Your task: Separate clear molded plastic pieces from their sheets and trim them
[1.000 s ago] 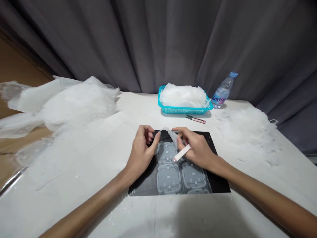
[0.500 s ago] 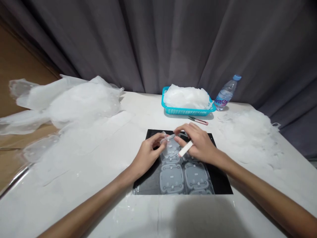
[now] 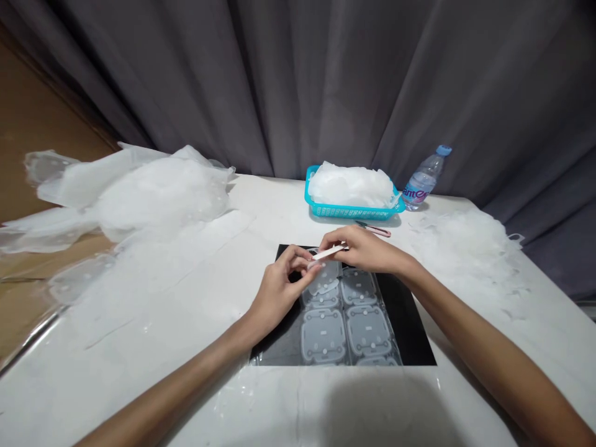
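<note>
My left hand (image 3: 289, 273) is closed, pinching the edge of a thin translucent plastic piece (image 3: 325, 285) above a black mat (image 3: 412, 335). My right hand (image 3: 358, 248) grips a slim white stick-like tool (image 3: 329, 252), which lies slanted across the gap to my left fingertips. Its tip meets the piece's upper edge, though the fingers partly hide the contact. Below the hands, a clear sheet of rounded-square translucent pieces (image 3: 323, 336) rests on the mat in two columns.
Behind the mat stands a turquoise basket (image 3: 354, 212) filled with white pieces. Pink-handled snips (image 3: 379, 232) lie before it, and a water bottle (image 3: 423, 180) is beside it. Translucent pieces form a heap on the left (image 3: 158, 195) and another on the right (image 3: 465, 254).
My right hand has shifted slightly left and turned the white tool from below its palm up to the piece's top edge. My left hand stays nearly in place.
</note>
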The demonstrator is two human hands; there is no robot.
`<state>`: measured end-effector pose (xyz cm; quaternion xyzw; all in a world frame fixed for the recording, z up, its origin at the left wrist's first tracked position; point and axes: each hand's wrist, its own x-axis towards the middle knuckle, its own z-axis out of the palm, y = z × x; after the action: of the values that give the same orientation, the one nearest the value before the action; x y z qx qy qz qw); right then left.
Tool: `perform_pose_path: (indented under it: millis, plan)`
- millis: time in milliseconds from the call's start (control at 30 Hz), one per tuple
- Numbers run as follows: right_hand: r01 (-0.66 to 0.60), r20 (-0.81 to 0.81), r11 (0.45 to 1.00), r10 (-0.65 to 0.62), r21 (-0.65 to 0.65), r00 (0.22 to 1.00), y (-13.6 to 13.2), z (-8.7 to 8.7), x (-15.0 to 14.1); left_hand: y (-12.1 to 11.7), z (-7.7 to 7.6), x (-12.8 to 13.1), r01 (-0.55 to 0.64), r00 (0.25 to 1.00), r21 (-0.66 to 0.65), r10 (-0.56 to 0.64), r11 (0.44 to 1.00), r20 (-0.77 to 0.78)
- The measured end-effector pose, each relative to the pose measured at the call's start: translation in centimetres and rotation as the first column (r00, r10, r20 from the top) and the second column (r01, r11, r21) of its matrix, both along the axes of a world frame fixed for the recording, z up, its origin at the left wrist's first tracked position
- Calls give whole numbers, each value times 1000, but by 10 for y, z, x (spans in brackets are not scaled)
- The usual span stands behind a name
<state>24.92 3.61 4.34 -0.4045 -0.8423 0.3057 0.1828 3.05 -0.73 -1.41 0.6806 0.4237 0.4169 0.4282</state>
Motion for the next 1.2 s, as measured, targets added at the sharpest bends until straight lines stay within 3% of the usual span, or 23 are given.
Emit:
perform_pose_path:
  millis: [167, 267, 333, 400, 500, 633, 733, 867, 1033, 1200]
  plan:
    - [28, 119, 993, -41, 112, 992, -5, -3, -6, -5, 1, 2, 3, 985, 187, 29, 982, -172]
    - [176, 151, 969, -202, 171, 968, 2, -14, -10, -12, -1, 4, 125, 953, 389, -2, 913, -302]
    - [273, 134, 943, -300, 191, 944, 11, -23, -8, -16, -1, 4, 202, 937, 450, -37, 870, -347]
    - [292, 111, 941, -313, 168, 943, 19, -29, -4, -16, -1, 2, 174, 950, 403, -46, 898, -308]
    - [250, 71, 965, -256, 80, 964, 27, -29, 5, -9, -1, -1, 29, 988, 182, -1, 983, -152]
    - [80, -145, 986, -102, -148, 984, 25, -20, 13, 0, -2, -3, -20, 1000, -23, 20, 1000, -22]
    - [-62, -284, 932, -45, -356, 958, 21, -17, 16, 1, -2, -1, -4, 1000, -49, 3, 999, -17]
    - [-112, -359, 856, -90, -505, 929, 16, -20, 15, 0, 1, -1, -25, 998, -67, 21, 997, -64]
    - [-107, -410, 866, -119, -488, 904, 9, -14, 9, -2, 6, 0, -42, 996, -38, 39, 998, -84]
    - [-135, -376, 884, -49, -447, 925, 3, -7, 6, -2, 8, 3, 1, 995, 22, 2, 1000, -105]
